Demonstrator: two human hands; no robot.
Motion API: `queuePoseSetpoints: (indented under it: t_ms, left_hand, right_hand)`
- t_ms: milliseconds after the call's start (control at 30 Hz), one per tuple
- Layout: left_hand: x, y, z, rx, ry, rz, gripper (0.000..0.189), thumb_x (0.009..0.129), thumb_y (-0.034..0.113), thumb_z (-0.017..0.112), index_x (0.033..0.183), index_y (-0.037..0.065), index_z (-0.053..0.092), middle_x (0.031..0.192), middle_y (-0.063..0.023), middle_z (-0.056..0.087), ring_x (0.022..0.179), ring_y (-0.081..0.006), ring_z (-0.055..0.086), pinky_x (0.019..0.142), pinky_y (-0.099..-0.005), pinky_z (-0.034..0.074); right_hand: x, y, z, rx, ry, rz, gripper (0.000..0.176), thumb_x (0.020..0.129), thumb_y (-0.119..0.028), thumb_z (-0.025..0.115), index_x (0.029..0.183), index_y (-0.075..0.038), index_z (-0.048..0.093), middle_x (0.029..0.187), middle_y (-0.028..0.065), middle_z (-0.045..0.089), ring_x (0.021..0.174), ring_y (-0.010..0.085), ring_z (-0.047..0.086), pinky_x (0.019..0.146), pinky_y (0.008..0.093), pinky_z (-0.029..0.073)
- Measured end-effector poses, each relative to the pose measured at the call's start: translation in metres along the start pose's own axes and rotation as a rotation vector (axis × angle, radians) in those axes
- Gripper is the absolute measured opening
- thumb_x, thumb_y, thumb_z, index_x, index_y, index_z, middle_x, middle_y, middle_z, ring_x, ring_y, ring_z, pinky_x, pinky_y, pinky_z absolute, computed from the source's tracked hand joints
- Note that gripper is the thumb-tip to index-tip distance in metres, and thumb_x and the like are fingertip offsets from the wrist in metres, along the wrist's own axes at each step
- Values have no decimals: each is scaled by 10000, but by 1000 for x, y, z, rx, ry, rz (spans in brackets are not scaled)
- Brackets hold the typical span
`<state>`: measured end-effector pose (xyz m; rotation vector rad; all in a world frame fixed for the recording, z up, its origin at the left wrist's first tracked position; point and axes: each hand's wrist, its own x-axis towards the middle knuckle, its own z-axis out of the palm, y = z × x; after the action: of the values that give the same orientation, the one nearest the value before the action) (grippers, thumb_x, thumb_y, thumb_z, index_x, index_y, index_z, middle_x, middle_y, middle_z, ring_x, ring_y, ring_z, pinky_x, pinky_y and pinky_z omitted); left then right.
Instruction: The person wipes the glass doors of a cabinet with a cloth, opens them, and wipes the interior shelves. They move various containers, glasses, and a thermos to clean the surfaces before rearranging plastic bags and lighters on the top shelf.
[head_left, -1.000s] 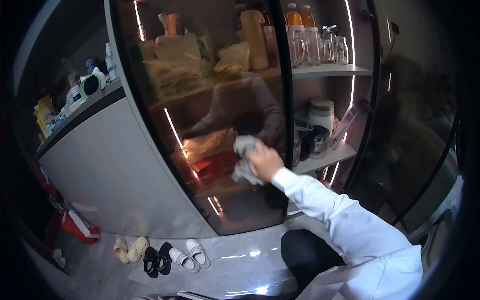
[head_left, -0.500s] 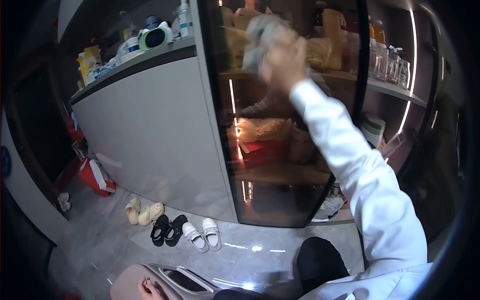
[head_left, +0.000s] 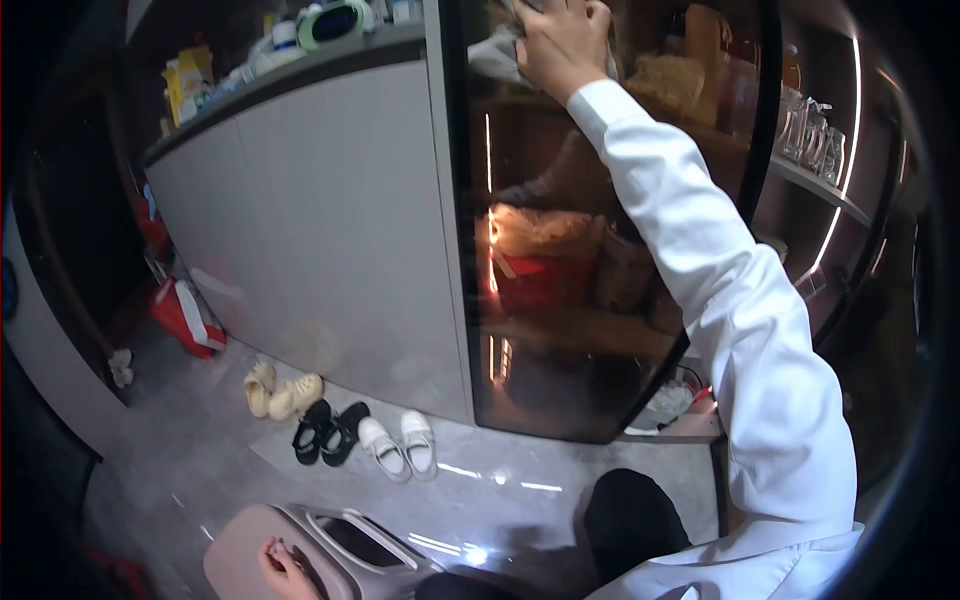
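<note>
- The upper part of the grey-white cloth (head_left: pixel 495 57) is cut off by the top of the view, as are some fingertips of the right hand (head_left: pixel 565 45).
- The right side of the tinted glass door (head_left: pixel 540 160) is covered by the white sleeve (head_left: pixel 690 220); behind the glass, a red box (head_left: pixel 545 282) and a crumpled bag (head_left: pixel 545 230) above it are dimmed by tint and reflections.
- The left hand (head_left: pixel 285 570) is cut off at the bottom of the view, over a pinkish-beige plastic piece (head_left: pixel 235 545); its fingers are curled, but whether anything is held cannot be told.
- Glass mugs (head_left: pixel 810 135) along the front edge of the right-hand shelf (head_left: pixel 820 190) are small and hard to separate.
- The cloth is gripped under the bent fingers of the right hand, near the door's left edge, with a fold spread to the left of the hand.
- Print on the yellow carton (head_left: pixel 188 80), at the left end of the counter (head_left: pixel 270 88), is too small to be read.
</note>
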<state>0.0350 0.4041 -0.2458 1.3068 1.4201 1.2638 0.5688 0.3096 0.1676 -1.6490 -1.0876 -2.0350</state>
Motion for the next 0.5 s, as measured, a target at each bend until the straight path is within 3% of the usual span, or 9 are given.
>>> queuePoseSetpoints:
  t_ms: [67, 100, 167, 200, 267, 367, 433, 467, 500]
  left_hand:
    - [7, -18, -3, 10, -4, 39, 218, 919, 199, 554, 1057, 33, 583, 698, -5, 487, 629, -61, 441, 573, -202, 377]
    - [4, -16, 0, -12, 4, 113, 230, 932, 212, 539, 1075, 35, 575, 662, 14, 450, 602, -35, 407, 545, -183, 351]
    - [-5, -7, 0, 58, -34, 70, 228, 932, 205, 537, 1073, 30, 577, 680, 6, 478, 602, -39, 407, 547, -183, 348]
    - [-3, -4, -1, 93, -47, 80, 226, 932, 199, 536, 1072, 26, 578, 698, -1, 506, 601, -42, 407, 548, -183, 346]
    - [4, -22, -8, 119, -46, 166, 227, 934, 197, 532, 1073, 24, 577, 740, -13, 540, 603, -42, 409, 550, -181, 350]
    - [12, -34, -10, -56, -40, 88, 217, 938, 187, 523, 1052, 14, 585, 882, -46, 618, 634, -60, 439, 608, -200, 398]
    - [9, -33, -5, -3, -38, 168, 220, 941, 193, 520, 1051, 15, 588, 901, -44, 610, 647, -65, 437, 622, -206, 396]
    - [3, -19, -8, 135, -75, 154, 230, 946, 200, 516, 1065, 17, 586, 889, -27, 596, 661, -61, 439, 598, -205, 368]
    - [11, -38, -14, 113, -67, 193, 237, 945, 205, 519, 1075, 19, 588, 810, -2, 566, 662, -59, 443, 576, -203, 332]
  right_hand:
    - [-31, -6, 2, -25, 67, -140, 414, 734, -195, 639, 1138, -111, 622, 1169, 114, 569, 1098, 294, 473, 890, 413, 378]
    - [-78, -23, 16, -62, -113, -164, 331, 756, -162, 559, 1080, -128, 614, 1221, 71, 487, 1177, 261, 422, 883, 516, 323]
    - [-206, -72, -2, -17, -428, -388, 443, 789, -188, 514, 1192, -7, 551, 1310, 123, 437, 1251, 303, 374, 983, 571, 276]
    - [-285, -98, -24, 141, -636, -303, 511, 804, -205, 502, 1272, -1, 499, 1357, 147, 393, 1295, 309, 331, 1038, 576, 239]
    - [-401, -102, -72, -58, -794, -969, 519, 806, -260, 517, 1271, -29, 518, 1439, 86, 325, 1342, 275, 276, 1101, 468, 233]
    - [-520, -56, -100, 99, -879, -1138, 429, 781, -274, 516, 1152, -96, 638, 1432, 65, 348, 1347, 235, 277, 1110, 475, 224]
    - [-467, -20, -114, 180, -1037, -1054, 451, 774, -271, 526, 1175, -85, 616, 1428, 60, 360, 1343, 241, 283, 1108, 487, 227]
    - [-427, -4, -118, 194, -797, -787, 482, 768, -244, 551, 1223, -83, 570, 1419, 57, 377, 1333, 261, 306, 1101, 488, 233]
    - [-403, 16, -105, 310, -858, -452, 530, 742, -170, 569, 1266, -116, 511, 1362, 67, 445, 1274, 274, 395, 1073, 521, 259]
